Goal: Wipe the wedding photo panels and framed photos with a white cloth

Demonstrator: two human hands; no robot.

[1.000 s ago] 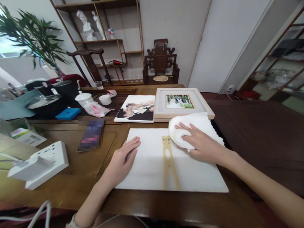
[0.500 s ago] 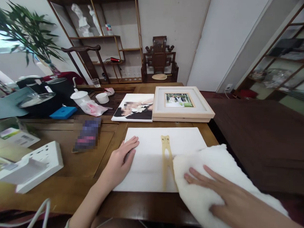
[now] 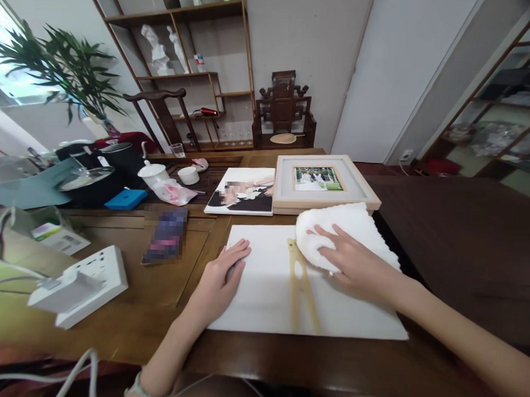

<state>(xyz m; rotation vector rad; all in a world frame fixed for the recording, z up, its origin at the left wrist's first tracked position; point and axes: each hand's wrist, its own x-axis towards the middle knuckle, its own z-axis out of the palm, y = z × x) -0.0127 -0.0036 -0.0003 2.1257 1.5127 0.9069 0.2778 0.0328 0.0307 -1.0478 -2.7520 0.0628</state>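
Wooden tabletop carries the white board, long axis running from my left hand, flat and loose, to my right hand, spread over the white cloth.

I have left hand lower left of center, palm down, fingers close together; left forearm slants from bottom edge. My right hand right of center, palm down, fingers spread; right forearm slants from lower-right edge.
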